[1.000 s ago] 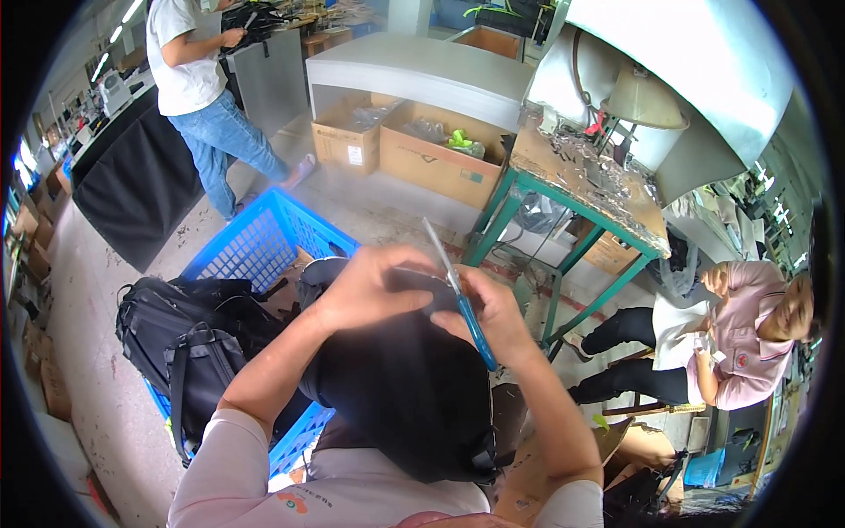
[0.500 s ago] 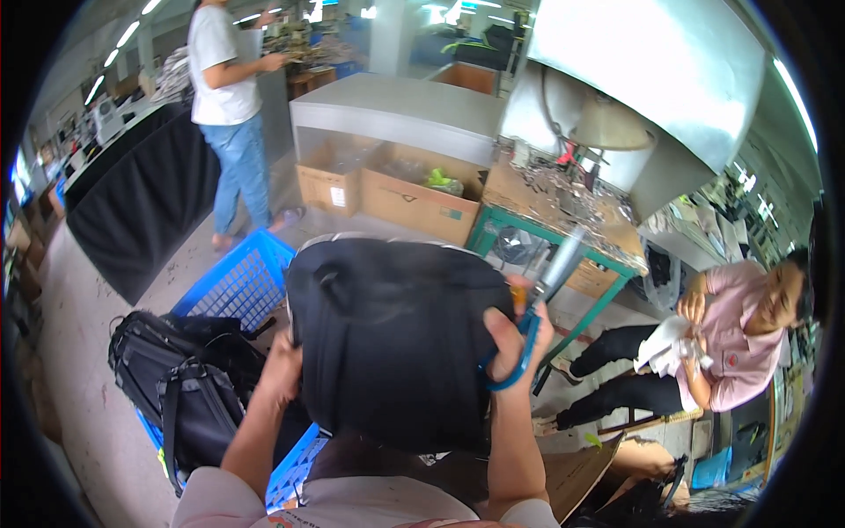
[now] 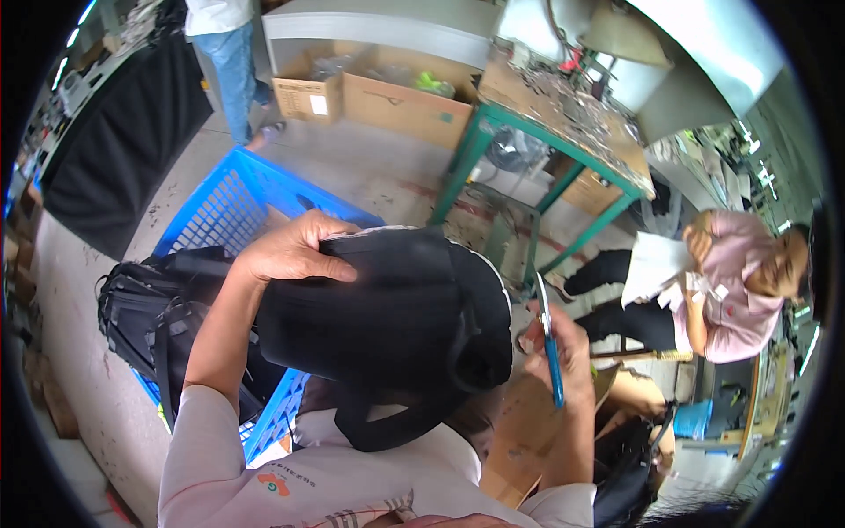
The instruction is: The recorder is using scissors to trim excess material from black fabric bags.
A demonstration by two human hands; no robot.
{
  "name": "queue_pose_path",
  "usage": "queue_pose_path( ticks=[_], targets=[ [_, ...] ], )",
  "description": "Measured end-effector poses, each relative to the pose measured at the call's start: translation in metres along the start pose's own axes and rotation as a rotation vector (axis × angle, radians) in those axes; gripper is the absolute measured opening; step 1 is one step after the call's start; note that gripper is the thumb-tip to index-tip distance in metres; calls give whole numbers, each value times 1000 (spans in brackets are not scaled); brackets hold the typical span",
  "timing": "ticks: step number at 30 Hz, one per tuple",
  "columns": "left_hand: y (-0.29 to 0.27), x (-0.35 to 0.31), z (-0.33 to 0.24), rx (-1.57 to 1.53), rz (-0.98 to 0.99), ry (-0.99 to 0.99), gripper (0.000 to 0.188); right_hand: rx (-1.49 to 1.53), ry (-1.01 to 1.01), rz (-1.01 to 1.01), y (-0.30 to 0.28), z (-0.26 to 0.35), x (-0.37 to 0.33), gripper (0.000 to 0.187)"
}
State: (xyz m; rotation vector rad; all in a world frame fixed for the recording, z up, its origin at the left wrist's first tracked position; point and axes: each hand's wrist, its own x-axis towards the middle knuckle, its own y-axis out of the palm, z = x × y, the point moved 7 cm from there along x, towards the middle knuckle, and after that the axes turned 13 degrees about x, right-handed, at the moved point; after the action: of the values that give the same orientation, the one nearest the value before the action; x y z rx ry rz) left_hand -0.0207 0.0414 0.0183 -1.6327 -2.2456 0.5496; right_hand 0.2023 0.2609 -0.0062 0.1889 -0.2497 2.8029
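A black backpack (image 3: 361, 308) with a pale edge along one side hangs in front of my chest, a wide strap looping below it. My left hand (image 3: 295, 251) grips its upper left edge, thumb across the front and fingers hidden behind. To the right of the bag, my right hand (image 3: 574, 348) is closed round a pair of scissors with blue handles (image 3: 553, 370). Their blades point up and away from me, beside the bag's right edge. Whether the right fingers also touch the bag I cannot tell.
At my left stands a blue plastic crate (image 3: 255, 189) with more black backpacks (image 3: 163, 326) on it. Beyond are cardboard boxes (image 3: 400, 110) and a green-legged table (image 3: 563, 106) strewn with scraps. A seated person (image 3: 739, 290) holds white material at right; another person (image 3: 224, 62) stands far left.
The backpack has turned, so its pale edge now faces right and a strap hangs below. My left hand has moved up to its upper edge; my right hand with the scissors has come away to the right.
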Motion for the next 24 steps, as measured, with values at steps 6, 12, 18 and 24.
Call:
queue_pose_path(
  ticks=[6,12,18,24],
  targets=[
    [33,31,-30,99,130,61,37,-523,-165,137,0,71,25,68],
    [49,36,-36,124,150,109,40,-767,-240,264,4,94,33,59],
    [54,36,-39,115,155,136,40,-788,-300,328,5,97,34,61],
    [58,36,-39,129,190,117,40,-940,-319,346,4,97,27,49]
  ],
)
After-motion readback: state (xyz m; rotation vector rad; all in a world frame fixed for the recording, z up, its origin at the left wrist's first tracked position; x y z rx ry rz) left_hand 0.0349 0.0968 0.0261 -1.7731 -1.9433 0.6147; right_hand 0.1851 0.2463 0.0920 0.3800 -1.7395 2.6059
